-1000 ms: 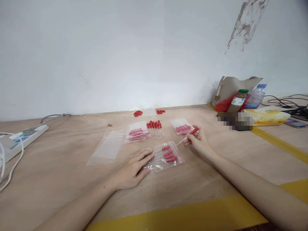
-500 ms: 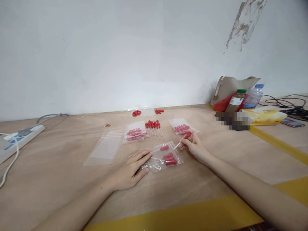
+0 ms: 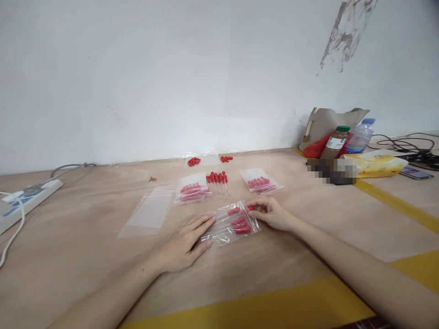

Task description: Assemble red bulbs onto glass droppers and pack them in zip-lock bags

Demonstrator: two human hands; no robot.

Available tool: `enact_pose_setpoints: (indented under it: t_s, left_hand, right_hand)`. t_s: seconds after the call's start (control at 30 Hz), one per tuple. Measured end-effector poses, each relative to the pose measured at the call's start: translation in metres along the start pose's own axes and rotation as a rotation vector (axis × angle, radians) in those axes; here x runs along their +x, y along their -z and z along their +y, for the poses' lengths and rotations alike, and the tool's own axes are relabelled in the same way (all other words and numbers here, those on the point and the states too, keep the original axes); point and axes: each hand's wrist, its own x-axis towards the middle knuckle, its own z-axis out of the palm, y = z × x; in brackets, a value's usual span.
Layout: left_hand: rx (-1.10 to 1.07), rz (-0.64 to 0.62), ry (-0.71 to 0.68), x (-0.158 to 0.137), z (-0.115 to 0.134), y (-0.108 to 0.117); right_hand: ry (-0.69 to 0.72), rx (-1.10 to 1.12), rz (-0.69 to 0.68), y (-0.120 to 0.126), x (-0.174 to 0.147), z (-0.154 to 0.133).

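A clear zip bag [image 3: 222, 238] lies flat in front of me with several red-bulbed droppers [image 3: 241, 223] inside, their bulbs to the right. My left hand [image 3: 187, 242] rests on the bag's left end, fingers stretched out and thumb apart. At the bag's right, open-looking end, my right hand [image 3: 270, 214] pinches a dropper [image 3: 247, 209] by its red bulb; its glass tube is inside the bag. Beyond the bag is a row of loose droppers [image 3: 218, 180]. Filled bags of droppers [image 3: 192, 187] are stacked left of the row, and another filled stack [image 3: 261, 182] lies to its right.
Flat clear bags [image 3: 147, 214] lie at left, near a power strip [image 3: 30, 203]. Red bulbs [image 3: 194, 161] on clear plastic are by the wall. At right stand a cloth bag [image 3: 318, 125], bottles [image 3: 336, 144], a tissue pack [image 3: 373, 165] and a phone [image 3: 416, 172].
My right hand has moved left and slid the dropper's glass tube into the bag, up to about its red bulb. My left hand has stayed on the bag.
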Motion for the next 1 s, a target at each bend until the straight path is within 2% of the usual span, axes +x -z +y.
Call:
enact_pose_setpoints:
  t_s: [0.1, 0.27, 0.4, 0.47, 0.57, 0.63, 0.8, 0.9, 1.0]
  left_hand:
    - [-0.001, -0.001, 0.007, 0.000, 0.001, 0.001]
    - [-0.004, -0.001, 0.015, -0.001, 0.001, 0.001]
    - [0.004, -0.014, 0.009, 0.000, 0.001, 0.002]
    - [0.003, -0.011, 0.006, 0.000, 0.002, 0.002]
    - [-0.001, -0.010, 0.010, 0.001, 0.002, 0.002]
    - [-0.004, -0.012, 0.012, 0.001, 0.001, 0.002]
    - [-0.015, 0.007, 0.003, 0.000, -0.001, -0.001]
    - [-0.028, 0.009, -0.017, 0.001, 0.000, 0.000]
    - [-0.040, -0.007, -0.049, 0.002, 0.001, 0.002]
  right_hand:
    - [0.041, -0.095, 0.056, -0.004, 0.003, 0.003]
    - [0.028, -0.022, 0.112, -0.009, 0.007, 0.004]
    - [-0.004, -0.067, 0.151, -0.010, 0.007, 0.004]
    - [-0.034, -0.018, 0.118, -0.010, 0.006, 0.002]
    - [-0.072, 0.182, -0.023, -0.010, 0.004, -0.001]
    - [-0.113, 0.261, -0.071, -0.008, 0.004, -0.002]
    - [-0.234, 0.174, 0.149, -0.001, 0.006, -0.004]
    - [-0.293, 0.105, 0.085, -0.003, 0.008, -0.009]
    - [-0.243, 0.119, -0.030, -0.008, 0.008, -0.012]
